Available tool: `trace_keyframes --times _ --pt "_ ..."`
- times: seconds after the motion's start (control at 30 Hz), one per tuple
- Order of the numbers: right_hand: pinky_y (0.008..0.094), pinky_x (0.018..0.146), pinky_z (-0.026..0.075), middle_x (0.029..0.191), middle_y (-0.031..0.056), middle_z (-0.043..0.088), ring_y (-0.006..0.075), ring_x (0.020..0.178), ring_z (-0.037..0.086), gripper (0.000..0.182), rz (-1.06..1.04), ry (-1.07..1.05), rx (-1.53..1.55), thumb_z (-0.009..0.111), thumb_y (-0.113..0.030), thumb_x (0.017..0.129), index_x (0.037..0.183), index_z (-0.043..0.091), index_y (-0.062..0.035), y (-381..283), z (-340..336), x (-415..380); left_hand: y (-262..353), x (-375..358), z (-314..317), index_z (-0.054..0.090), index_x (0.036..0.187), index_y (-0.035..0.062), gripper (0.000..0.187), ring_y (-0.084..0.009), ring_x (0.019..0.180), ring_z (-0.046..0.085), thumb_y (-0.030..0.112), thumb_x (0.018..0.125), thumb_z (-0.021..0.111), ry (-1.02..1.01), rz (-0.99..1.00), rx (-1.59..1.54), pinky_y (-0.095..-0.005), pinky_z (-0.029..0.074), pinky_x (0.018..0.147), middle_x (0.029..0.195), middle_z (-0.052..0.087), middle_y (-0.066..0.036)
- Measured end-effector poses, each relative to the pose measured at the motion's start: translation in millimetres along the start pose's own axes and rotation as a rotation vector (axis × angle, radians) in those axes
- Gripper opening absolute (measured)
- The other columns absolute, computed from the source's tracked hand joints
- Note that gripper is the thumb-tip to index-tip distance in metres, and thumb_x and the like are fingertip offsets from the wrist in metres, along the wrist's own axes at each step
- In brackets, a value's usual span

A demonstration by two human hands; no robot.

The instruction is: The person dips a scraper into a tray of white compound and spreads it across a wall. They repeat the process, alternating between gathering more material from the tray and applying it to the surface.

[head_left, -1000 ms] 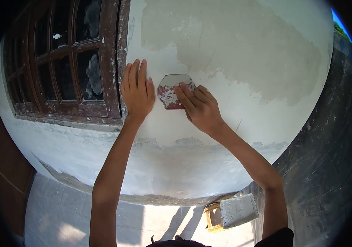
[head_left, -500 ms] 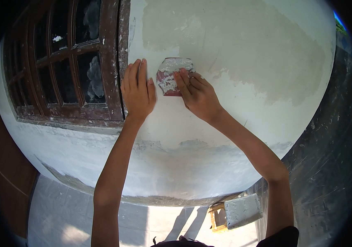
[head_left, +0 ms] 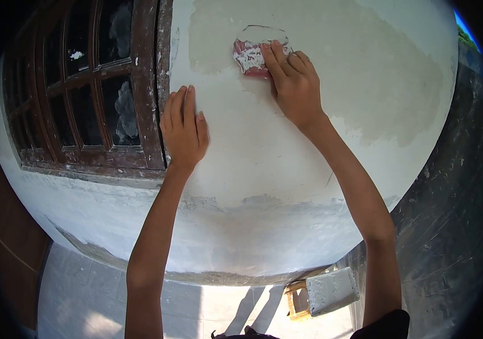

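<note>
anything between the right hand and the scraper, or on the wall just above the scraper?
Nothing visible. The right hand lies directly on the scraper, fingers pressing it flat to the wall. The wall just above it is bare plaster. The left hand rests flat lower down, beside the window frame.

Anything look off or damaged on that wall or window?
Yes: the window frame is smeared with white splatter along its edge. The wall coat is patchy, with a greyer area up top where the right hand presses the scraper. Left hand rests flat.
</note>
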State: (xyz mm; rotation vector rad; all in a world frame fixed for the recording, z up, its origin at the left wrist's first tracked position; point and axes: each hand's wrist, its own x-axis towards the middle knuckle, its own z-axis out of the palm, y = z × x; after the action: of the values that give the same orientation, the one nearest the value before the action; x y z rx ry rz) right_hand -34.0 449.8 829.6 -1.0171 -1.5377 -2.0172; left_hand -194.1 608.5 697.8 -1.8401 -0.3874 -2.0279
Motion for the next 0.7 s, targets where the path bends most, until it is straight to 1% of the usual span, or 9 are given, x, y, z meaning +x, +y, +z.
trace_keyframes --times 0.1,0.2,0.27,0.37,0.47,0.53,0.57,0.67,0.7 --pt "0.0392 0.095 0.054 0.116 0.0263 0.068 0.0254 0.09 0.068 0.046 -0.052 -0.182 0.112 0.065 0.0 0.077 0.121 0.062 0.0105 -47.7 -16.8 -50.8 0.4 -0.9 0.5 0.047 0.144 0.0036 0.052 -0.035 0.135 0.041 0.014 0.094 0.05 0.0 -0.007 0.0 -0.0463 0.031 0.109 0.144 0.048 -0.015" --pt "0.0399 0.097 0.054 0.116 0.0221 0.069 0.0241 0.088 0.069 0.038 -0.023 -0.271 0.287 0.066 -0.004 0.081 0.117 0.065 0.0075 -91.5 -44.7 -87.3 1.3 -0.7 -0.9 0.048 0.144 0.0034 0.052 -0.0351 0.134 0.042 0.014 0.094 0.049 -0.01 -0.007 -0.008 -0.0464 0.031 0.109 0.144 0.048 -0.015" --pt "0.0407 0.099 0.053 0.112 0.0171 0.071 0.0214 0.083 0.067 0.036 0.033 -0.266 0.343 0.068 -0.005 0.079 0.115 0.068 0.0034 -85.0 -64.4 -70.1 0.5 2.4 -0.7 0.048 0.144 0.0032 0.052 -0.0352 0.134 0.042 0.014 0.094 0.049 0.004 -0.001 0.0 -0.0465 0.031 0.109 0.144 0.048 -0.015" --pt "0.0431 0.099 0.051 0.105 0.0129 0.073 0.0193 0.076 0.061 0.038 0.068 -0.074 0.181 0.068 0.003 0.075 0.113 0.071 -0.0002 -37.7 -64.7 -23.9 0.5 3.2 -1.9 0.046 0.143 -0.0019 0.049 -0.0385 0.132 0.042 0.015 0.097 0.045 0.006 0.042 -0.001 -0.0502 0.031 0.11 0.142 0.047 -0.021" --pt "0.0431 0.094 0.052 0.108 0.0136 0.072 0.0252 0.077 0.06 0.044 0.032 0.029 -0.023 0.068 0.004 0.075 0.117 0.07 -0.0042 17.0 -45.4 0.1 2.1 1.5 -2.4 0.047 0.142 -0.002 0.048 -0.0383 0.131 0.043 0.014 0.097 0.045 0.003 0.031 0.015 -0.0504 0.032 0.109 0.141 0.048 -0.021" --pt "0.0419 0.093 0.053 0.11 0.0174 0.072 0.0262 0.079 0.062 0.044 0.049 -0.016 -0.037 0.068 0.005 0.075 0.12 0.068 -0.0002 24.2 -31.0 -11.9 0.1 1.9 -0.5 0.05 0.142 0.0017 0.049 -0.0361 0.132 0.044 0.014 0.095 0.048 0.028 0.024 0.007 -0.0469 0.032 0.109 0.142 0.05 -0.016" --pt "0.0419 0.093 0.053 0.11 0.0174 0.072 0.0262 0.079 0.062 0.044 0.048 -0.014 -0.038 0.068 0.005 0.075 0.12 0.068 -0.0002 18.9 -27.2 -24.1 0.0 2.0 0.0 0.05 0.142 0.0017 0.049 -0.0361 0.132 0.044 0.014 0.095 0.048 0.03 0.025 0.007 -0.0469 0.032 0.109 0.142 0.05 -0.016" --pt "0.0404 0.095 0.054 0.114 0.0271 0.068 0.0251 0.08 0.065 0.047 0.048 -0.114 0.037 0.069 0.003 0.077 0.123 0.062 0.011 -19.0 -32.7 -66.4 -0.6 2.5 0.9 0.05 0.142 0.0014 0.049 -0.0364 0.131 0.044 0.014 0.094 0.049 0.053 0.035 0.003 -0.0474 0.032 0.109 0.141 0.05 -0.016" --pt "0.0406 0.096 0.054 0.112 0.0266 0.069 0.024 0.079 0.065 0.047 0.043 -0.127 0.078 0.069 0.003 0.077 0.122 0.062 0.0109 -33.0 -35.8 -79.3 -0.5 2.8 0.6 0.05 0.142 0.0013 0.049 -0.0365 0.131 0.044 0.013 0.094 0.049 0.047 0.033 0.002 -0.0476 0.033 0.109 0.141 0.05 -0.016"
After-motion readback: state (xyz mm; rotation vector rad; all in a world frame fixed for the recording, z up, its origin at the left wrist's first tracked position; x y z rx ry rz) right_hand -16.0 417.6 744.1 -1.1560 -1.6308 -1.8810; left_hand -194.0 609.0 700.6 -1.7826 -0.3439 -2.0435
